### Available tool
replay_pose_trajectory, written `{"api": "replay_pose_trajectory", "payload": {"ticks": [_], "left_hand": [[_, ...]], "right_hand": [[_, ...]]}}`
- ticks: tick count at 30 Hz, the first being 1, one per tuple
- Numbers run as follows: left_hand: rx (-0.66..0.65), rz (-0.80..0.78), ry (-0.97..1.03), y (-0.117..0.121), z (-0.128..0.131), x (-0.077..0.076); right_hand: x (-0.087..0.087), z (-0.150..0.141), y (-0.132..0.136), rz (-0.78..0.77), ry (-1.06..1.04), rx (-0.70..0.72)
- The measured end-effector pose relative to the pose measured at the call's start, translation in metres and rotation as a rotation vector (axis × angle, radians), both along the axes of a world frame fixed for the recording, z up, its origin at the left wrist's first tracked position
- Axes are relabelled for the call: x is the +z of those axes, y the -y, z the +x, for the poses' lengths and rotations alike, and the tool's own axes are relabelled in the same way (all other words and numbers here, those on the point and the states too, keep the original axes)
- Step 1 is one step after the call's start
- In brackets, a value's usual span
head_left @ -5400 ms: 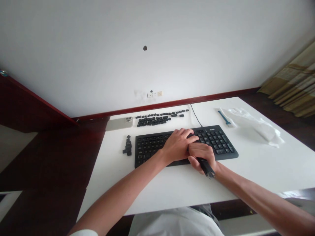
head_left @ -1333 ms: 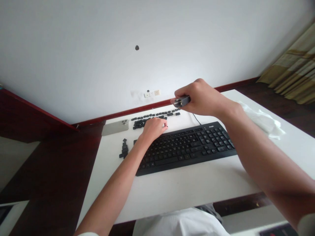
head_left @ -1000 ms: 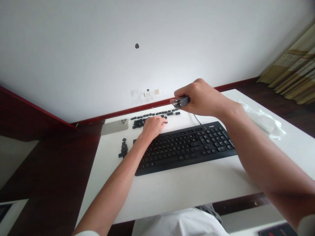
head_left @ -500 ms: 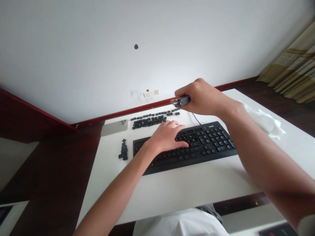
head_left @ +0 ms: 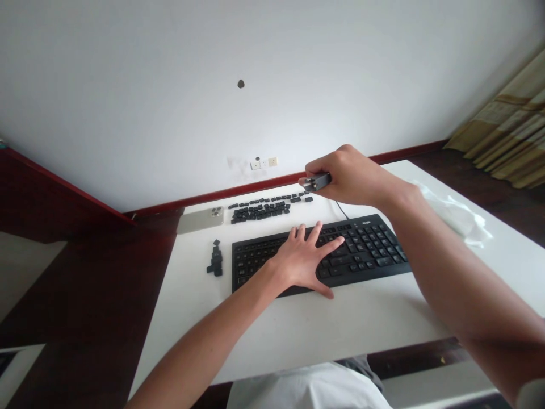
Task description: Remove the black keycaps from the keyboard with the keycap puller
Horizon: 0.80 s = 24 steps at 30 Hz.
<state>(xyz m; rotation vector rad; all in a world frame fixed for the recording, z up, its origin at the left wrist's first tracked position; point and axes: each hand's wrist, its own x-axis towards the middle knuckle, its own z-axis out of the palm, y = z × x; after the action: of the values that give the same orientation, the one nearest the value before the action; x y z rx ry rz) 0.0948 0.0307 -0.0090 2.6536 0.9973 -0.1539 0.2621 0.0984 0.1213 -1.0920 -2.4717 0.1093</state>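
Observation:
A black keyboard (head_left: 378,247) lies on the white table, its left half bearing several bare-looking key spots. Fingers spread wide, my left hand (head_left: 304,258) is over the middle of it, with the thumb at its front edge; whether the palm presses down, I cannot tell. Above the keyboard's back edge, my right hand (head_left: 347,173) is closed around a small grey tool with a metal end (head_left: 317,182), pointing left. Loose black keycaps (head_left: 259,212) lie in rows behind the keyboard, and a smaller cluster of keycaps (head_left: 216,260) lies to its left.
A phone (head_left: 200,220) lies face down at the table's back left. Crumpled white plastic (head_left: 457,213) sits at the right, partly behind my right forearm. The keyboard cable (head_left: 342,210) runs back. Wall sockets (head_left: 264,163) are beyond the white table (head_left: 187,318).
My left hand has moved right and towards me across the keyboard, and its fingers have spread wider. My right hand still holds the grey tool in nearly the same place.

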Motion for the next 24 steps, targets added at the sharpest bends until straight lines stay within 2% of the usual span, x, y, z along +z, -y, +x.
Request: {"api": "replay_pose_trajectory", "payload": {"ticks": [15,24], "left_hand": [[0.042,0.075,0.088,-0.016,-0.016,-0.006],[0.044,0.028,0.064,-0.032,-0.029,-0.006]], "right_hand": [[0.002,0.006,0.007,0.006,-0.031,-0.007],[0.010,0.004,0.015,-0.027,-0.089,0.022]]}}
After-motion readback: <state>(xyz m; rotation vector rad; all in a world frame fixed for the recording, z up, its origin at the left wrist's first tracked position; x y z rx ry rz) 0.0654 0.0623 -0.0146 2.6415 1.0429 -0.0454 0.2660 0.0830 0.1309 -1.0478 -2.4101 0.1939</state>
